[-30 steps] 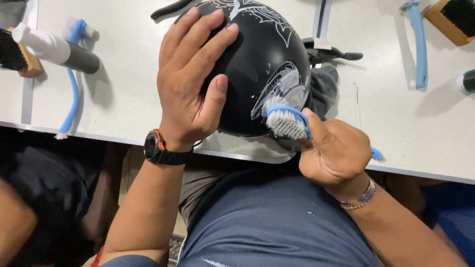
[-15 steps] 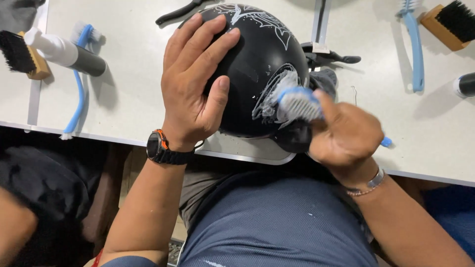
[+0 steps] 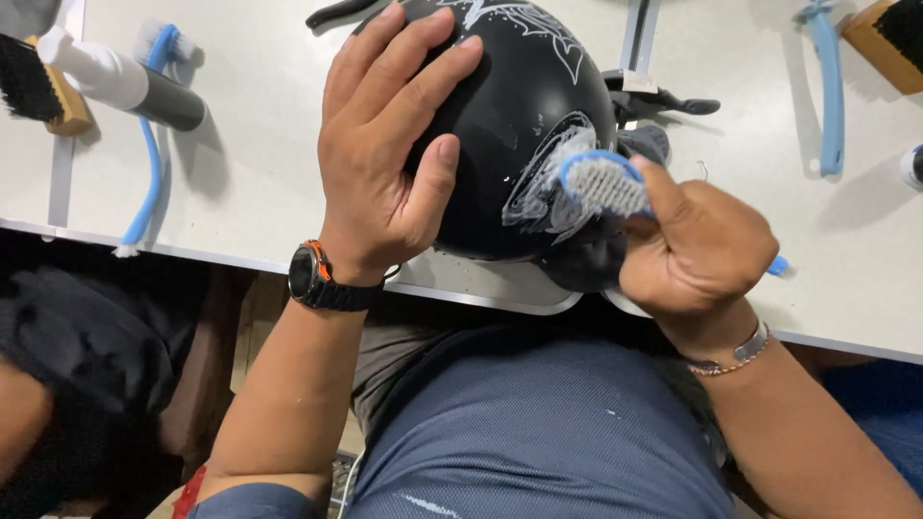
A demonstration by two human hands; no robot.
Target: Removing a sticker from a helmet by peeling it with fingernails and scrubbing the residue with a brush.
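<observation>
A black helmet (image 3: 519,125) with white line art rests at the near edge of the white table (image 3: 269,163). My left hand (image 3: 385,154) lies spread flat over its left side, pressing on it. My right hand (image 3: 697,250) grips a blue-handled brush (image 3: 601,183), whose grey bristles touch the white pattern on the helmet's right side. A watch sits on my left wrist and a bracelet on my right.
At the left lie a blue brush (image 3: 149,144), a white and grey tube (image 3: 120,82) and a wooden brush (image 3: 38,86). Another blue brush (image 3: 827,86) and a wooden brush (image 3: 889,38) lie at the right. A black strap (image 3: 663,101) trails behind the helmet.
My right hand has carried the brush upward along the helmet's right side, from its lower rim onto the white pattern. My left hand has stayed on the helmet.
</observation>
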